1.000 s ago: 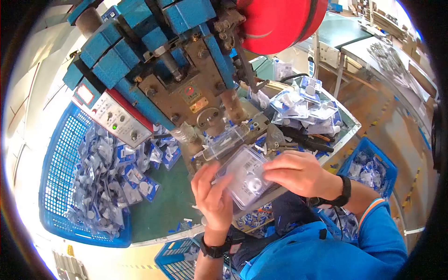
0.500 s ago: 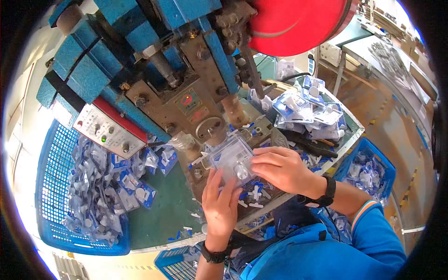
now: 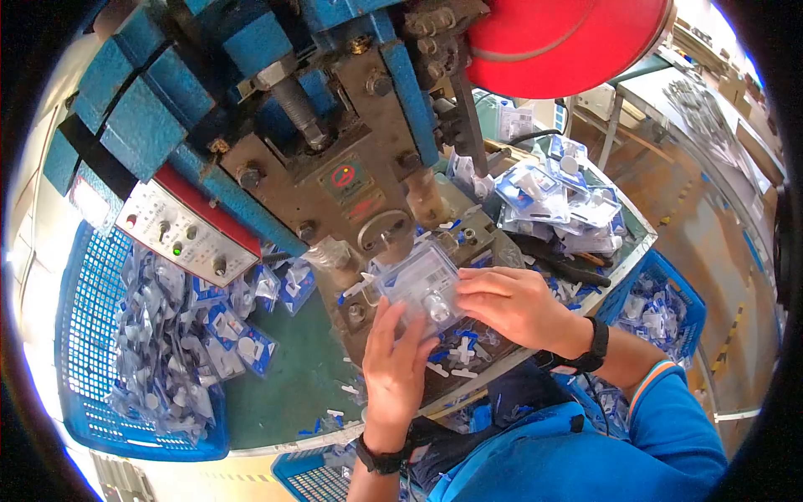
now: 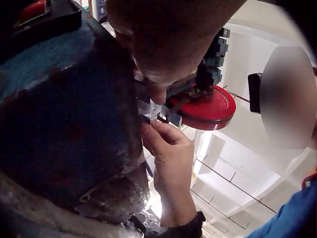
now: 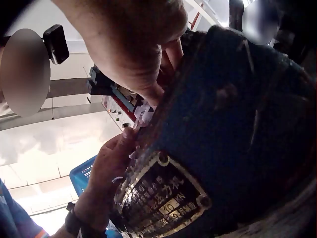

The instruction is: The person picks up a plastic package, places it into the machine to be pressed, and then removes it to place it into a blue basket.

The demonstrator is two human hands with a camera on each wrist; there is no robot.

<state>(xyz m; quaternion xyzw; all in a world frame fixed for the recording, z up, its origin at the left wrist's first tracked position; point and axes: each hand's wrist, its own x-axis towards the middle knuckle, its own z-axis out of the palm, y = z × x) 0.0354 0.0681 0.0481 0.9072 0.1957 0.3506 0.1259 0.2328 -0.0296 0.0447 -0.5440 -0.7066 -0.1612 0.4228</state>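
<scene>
Compared w/ 1 s ago, the clear pack [image 3: 428, 280] has moved in from the front of the press [image 3: 343, 201] and now lies on its die, below the ram; against 0.5 s ago it is at approx. the same place. Fingers of my left hand [image 3: 391, 376] pinch its near left edge, and fingers of my right hand [image 3: 531, 314] pinch its right side, tips close together. Re containers: the big blue basket [image 3: 77, 335] on my left is heaped w/ clear-and-blue packs, the right basket [image 3: 699, 316] also has such packs, and the low basket [image 3: 303, 487] by the desk [image 3: 293, 381] edge shows a few items, too small to tell. Around: a loose pile of packs [image 3: 556, 205] on the desk to the right, small white & blue scraps [image 3: 460, 356] near my fingers, the control box [image 3: 188, 230] w/ green light on the left, and the red wheel [image 3: 560, 42] up top. The ram stands just over the pack's far part; in both wrist views the blue machine body [image 5: 247, 134] blocks much of the work.
</scene>
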